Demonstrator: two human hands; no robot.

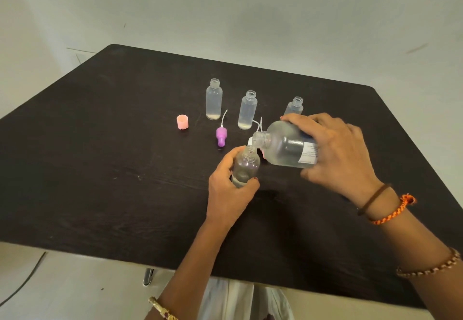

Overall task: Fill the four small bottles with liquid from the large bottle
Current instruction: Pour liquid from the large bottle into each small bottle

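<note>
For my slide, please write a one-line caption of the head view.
Right hand tips large bottle into small bottle held by left hand.

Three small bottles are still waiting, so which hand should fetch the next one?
Left, probably. The right hand holds the tilted large bottle; the left hand only steadies the small bottle and sits nearer the middle bottle.

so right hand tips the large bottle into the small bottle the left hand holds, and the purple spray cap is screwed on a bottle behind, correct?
Not quite. In the head view the purple spray cap lies loose on the table. The rest holds: right hand tips the large bottle into the small bottle held by the left hand.
</note>
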